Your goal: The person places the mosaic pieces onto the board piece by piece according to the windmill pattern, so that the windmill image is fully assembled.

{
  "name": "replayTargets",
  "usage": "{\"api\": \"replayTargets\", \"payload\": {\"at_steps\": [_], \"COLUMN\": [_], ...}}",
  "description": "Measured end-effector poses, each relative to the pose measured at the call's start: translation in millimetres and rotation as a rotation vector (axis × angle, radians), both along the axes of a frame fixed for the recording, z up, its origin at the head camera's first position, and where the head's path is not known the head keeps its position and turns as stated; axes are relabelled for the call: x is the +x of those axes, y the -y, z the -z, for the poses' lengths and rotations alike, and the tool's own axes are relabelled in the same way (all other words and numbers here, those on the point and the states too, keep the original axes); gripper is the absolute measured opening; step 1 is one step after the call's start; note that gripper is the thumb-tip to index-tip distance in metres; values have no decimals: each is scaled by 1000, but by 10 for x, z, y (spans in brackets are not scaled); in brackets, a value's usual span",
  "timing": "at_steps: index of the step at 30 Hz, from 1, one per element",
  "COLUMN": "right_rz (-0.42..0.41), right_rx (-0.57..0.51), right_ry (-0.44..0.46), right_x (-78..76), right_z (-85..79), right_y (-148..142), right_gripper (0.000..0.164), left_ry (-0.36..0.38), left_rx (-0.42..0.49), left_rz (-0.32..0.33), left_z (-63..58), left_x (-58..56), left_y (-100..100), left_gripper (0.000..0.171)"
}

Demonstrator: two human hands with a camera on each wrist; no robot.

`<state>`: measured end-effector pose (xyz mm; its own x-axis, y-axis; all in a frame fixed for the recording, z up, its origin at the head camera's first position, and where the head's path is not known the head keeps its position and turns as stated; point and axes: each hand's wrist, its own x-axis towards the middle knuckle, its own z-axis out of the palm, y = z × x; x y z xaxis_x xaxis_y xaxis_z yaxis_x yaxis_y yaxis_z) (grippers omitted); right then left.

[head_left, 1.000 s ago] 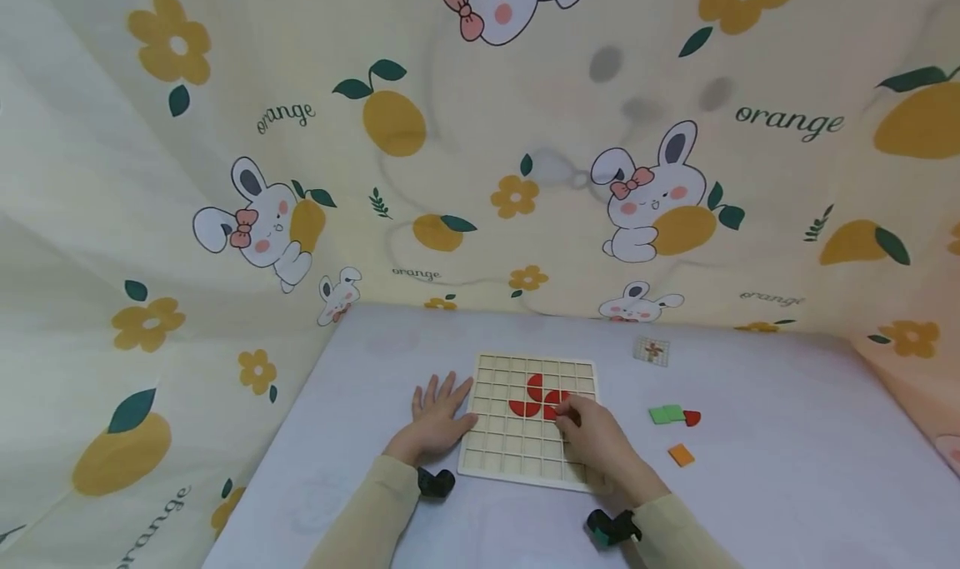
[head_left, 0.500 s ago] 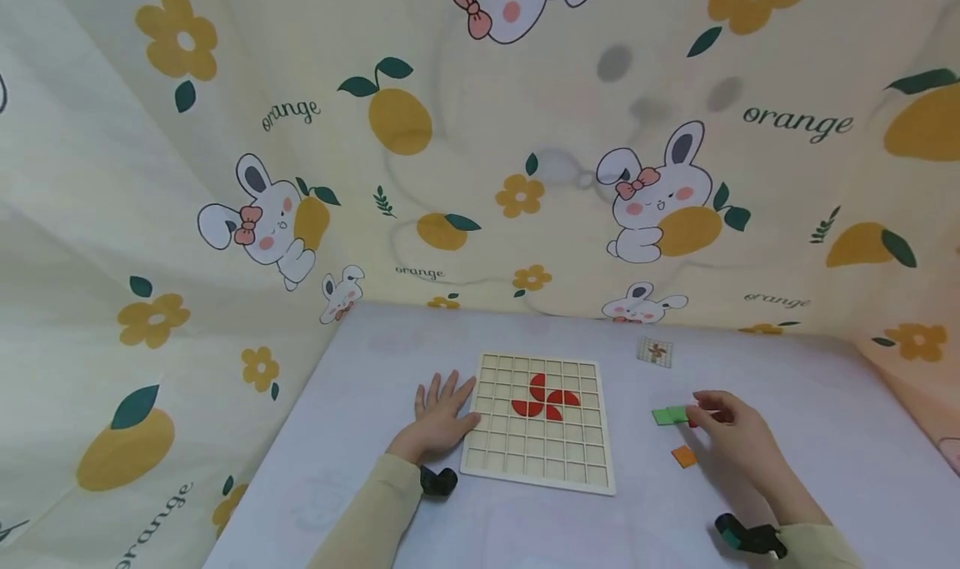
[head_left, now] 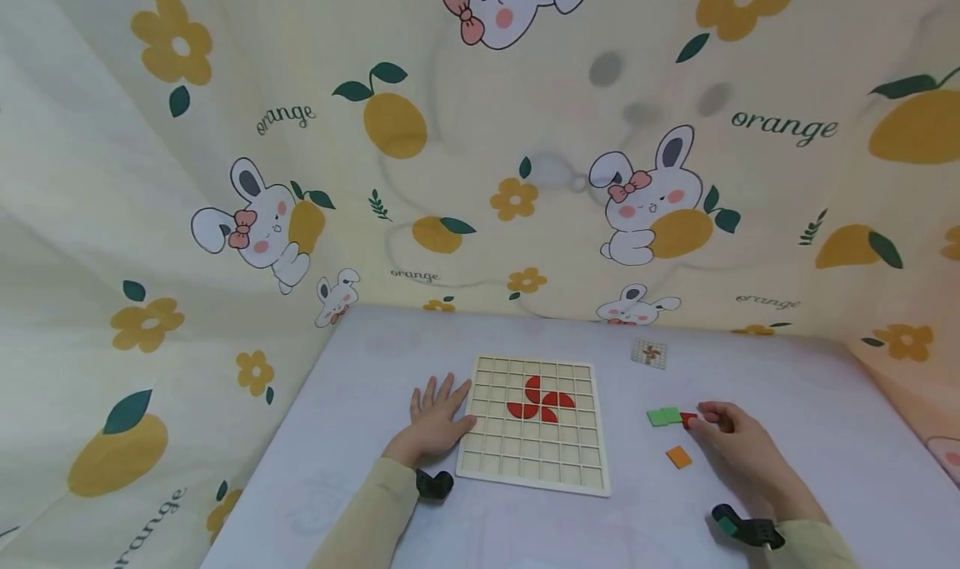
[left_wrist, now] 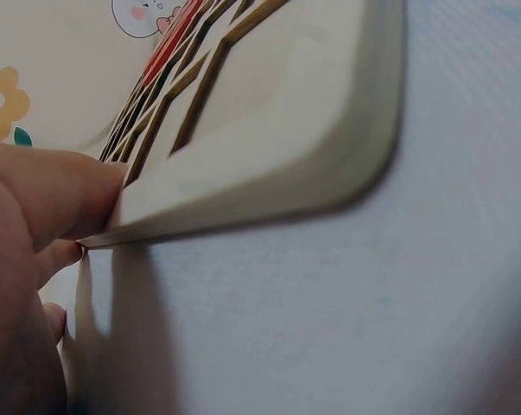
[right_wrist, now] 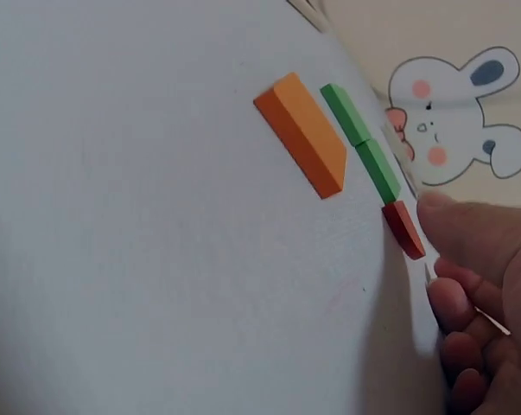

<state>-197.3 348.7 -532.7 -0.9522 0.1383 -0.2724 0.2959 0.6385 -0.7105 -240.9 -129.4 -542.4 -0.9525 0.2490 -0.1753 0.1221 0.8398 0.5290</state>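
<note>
The square grid board [head_left: 517,456] lies on the table, with several red quarter-round pieces [head_left: 522,410] set in a pinwheel in its cells. My left hand [head_left: 431,427] rests along the board's left edge, fingers spread and thumb against the rim; the left wrist view shows that thumb [left_wrist: 79,194] on the board's edge. At the right, a loose red piece [right_wrist: 403,230] lies at the end of two green square pieces [right_wrist: 364,143]. My right hand [head_left: 742,444] is over this red piece, thumb at it and fingers bent; no grip around it shows.
An orange square piece [head_left: 678,457] lies nearer me than the green ones. Towards the back is a small pattern card [head_left: 649,353] with a pinwheel print. A printed curtain [head_left: 450,177] hangs behind the table.
My right hand has left the red piece on the board and moved right to the loose red piece, then nearly stopped there. The left hand has stayed in place.
</note>
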Motion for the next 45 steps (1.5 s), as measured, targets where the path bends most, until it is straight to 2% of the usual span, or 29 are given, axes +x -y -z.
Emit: {"api": "replayTargets", "payload": {"at_steps": [4, 10, 18, 32, 45], "right_rz": [27, 17, 23, 21, 58], "right_rx": [6, 125, 106, 129, 94], "right_ry": [-22, -119, -108, -146, -130], "right_x": [6, 7, 22, 35, 88], "right_z": [44, 84, 89, 94, 41], "right_y": [39, 85, 98, 135, 105], "right_gripper": [76, 65, 71, 55, 58], "left_ry": [2, 3, 0, 5, 6], "left_rx": [-2, 16, 24, 28, 24], "left_rz": [4, 4, -1, 15, 9], "left_z": [6, -6, -1, 32, -16], "left_x": [4, 2, 4, -14, 14], "left_y": [8, 17, -4, 13, 10], "left_gripper": [66, 65, 65, 65, 65]}}
